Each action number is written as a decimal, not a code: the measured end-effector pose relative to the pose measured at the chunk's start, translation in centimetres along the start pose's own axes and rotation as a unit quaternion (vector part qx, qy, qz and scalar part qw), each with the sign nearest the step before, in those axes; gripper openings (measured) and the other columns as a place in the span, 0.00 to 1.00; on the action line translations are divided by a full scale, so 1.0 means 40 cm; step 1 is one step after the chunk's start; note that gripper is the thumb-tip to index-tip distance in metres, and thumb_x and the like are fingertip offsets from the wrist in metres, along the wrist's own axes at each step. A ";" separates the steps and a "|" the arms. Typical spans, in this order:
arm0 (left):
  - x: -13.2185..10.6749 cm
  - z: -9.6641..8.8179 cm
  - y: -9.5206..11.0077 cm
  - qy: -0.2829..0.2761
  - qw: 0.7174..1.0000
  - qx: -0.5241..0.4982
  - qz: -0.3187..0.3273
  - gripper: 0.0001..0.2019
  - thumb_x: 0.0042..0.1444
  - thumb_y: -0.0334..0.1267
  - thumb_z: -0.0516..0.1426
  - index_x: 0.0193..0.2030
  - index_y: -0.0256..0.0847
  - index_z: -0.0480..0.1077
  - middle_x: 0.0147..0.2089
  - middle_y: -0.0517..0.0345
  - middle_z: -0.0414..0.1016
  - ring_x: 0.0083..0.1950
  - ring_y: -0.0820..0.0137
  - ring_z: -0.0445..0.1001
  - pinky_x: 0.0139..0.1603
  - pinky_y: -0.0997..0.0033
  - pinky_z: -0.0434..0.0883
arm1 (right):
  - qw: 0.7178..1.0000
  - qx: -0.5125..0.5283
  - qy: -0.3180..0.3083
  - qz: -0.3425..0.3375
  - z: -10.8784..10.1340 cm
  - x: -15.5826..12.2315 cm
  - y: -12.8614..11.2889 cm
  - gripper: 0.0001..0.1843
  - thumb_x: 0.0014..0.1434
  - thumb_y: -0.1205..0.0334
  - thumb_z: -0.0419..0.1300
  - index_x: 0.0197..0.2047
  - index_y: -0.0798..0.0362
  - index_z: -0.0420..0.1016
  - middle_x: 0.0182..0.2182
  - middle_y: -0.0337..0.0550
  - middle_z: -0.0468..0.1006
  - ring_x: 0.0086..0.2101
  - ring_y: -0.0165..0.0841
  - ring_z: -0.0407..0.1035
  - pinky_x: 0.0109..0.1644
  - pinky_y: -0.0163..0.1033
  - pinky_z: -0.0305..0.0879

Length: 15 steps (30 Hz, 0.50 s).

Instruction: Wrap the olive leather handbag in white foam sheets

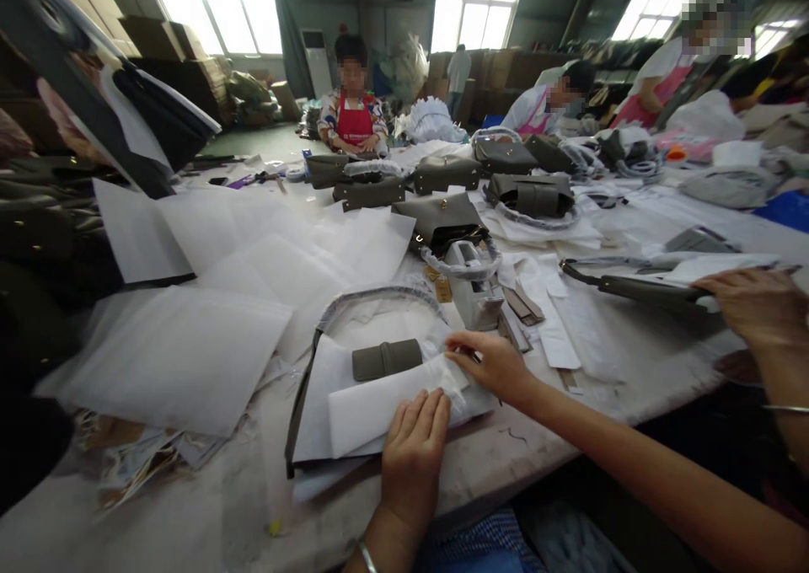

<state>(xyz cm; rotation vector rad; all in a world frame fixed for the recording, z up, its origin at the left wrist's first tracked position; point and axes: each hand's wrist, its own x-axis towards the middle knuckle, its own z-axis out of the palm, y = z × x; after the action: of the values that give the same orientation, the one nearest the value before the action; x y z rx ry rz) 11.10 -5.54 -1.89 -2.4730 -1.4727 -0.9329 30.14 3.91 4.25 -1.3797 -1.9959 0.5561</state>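
Two hands of mine show at the bottom of the head view, both on a white tissue sheet (379, 409) near the table's (569, 404) front edge. My left hand (414, 455) lies flat on the sheet's right end, fingers straight, gripping nothing. My right hand (493, 362) reaches in from the right w/ fingertips pinching the crumpled top corner of that sheet; the thumb is tucked under, so I can't see how firm the pinch is. The sheet is folded, smooth on the left and bunched at the right.

It lies on a flat grey bag (303, 388) that is mostly covered by paper; only the dark left edge and the arched wrapped handle (379, 297) show. A small grey wallet (387, 359) sits just above the sheet, its lower right corner hidden by the tissue.

Hard to read: top left is a big dark blurred shape, too close to make out. At far right another person's hand (758, 307) rests on a flat bag wrapped in paper (670, 282), arm cut off by the frame. More grey bags (442, 173) sit mid-table, approx in a row, details too small. Loose white sheets (190, 362) cover the left of the table. People farther back are blurred.
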 end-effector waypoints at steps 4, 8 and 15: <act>0.004 0.008 0.001 0.023 1.000 -0.017 -0.010 0.16 0.69 0.32 0.49 0.58 0.45 0.71 0.58 0.62 0.77 0.57 0.66 0.75 0.58 0.61 0.71 | 0.985 -0.046 0.141 0.091 -0.131 0.075 0.077 0.12 0.64 0.56 0.59 0.47 0.50 0.77 0.42 0.45 0.82 0.42 0.39 0.77 0.50 0.42 0.71; 0.001 0.024 0.007 0.068 0.997 -0.011 -0.023 0.12 0.67 0.35 0.54 0.54 0.46 0.73 0.53 0.62 0.80 0.54 0.67 0.77 0.55 0.63 0.73 | 0.966 -0.082 0.026 0.244 -0.211 0.182 0.178 0.07 0.60 0.58 0.64 0.34 0.51 0.81 0.36 0.50 0.83 0.40 0.45 0.76 0.49 0.47 0.70; 0.008 0.070 -0.006 0.128 0.991 0.034 0.005 0.07 0.65 0.36 0.57 0.48 0.48 0.75 0.48 0.63 0.82 0.49 0.69 0.79 0.49 0.66 0.76 | 0.928 0.133 -0.059 0.342 -0.181 0.310 0.210 0.18 0.60 0.72 0.58 0.19 0.57 0.78 0.31 0.67 0.81 0.23 0.34 0.77 0.31 0.39 0.70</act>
<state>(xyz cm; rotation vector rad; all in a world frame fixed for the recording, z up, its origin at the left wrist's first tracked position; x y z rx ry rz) 12.26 -4.05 -4.02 -2.2139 -1.3820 -1.1285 37.82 18.38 7.09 -1.8849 -1.4059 1.1920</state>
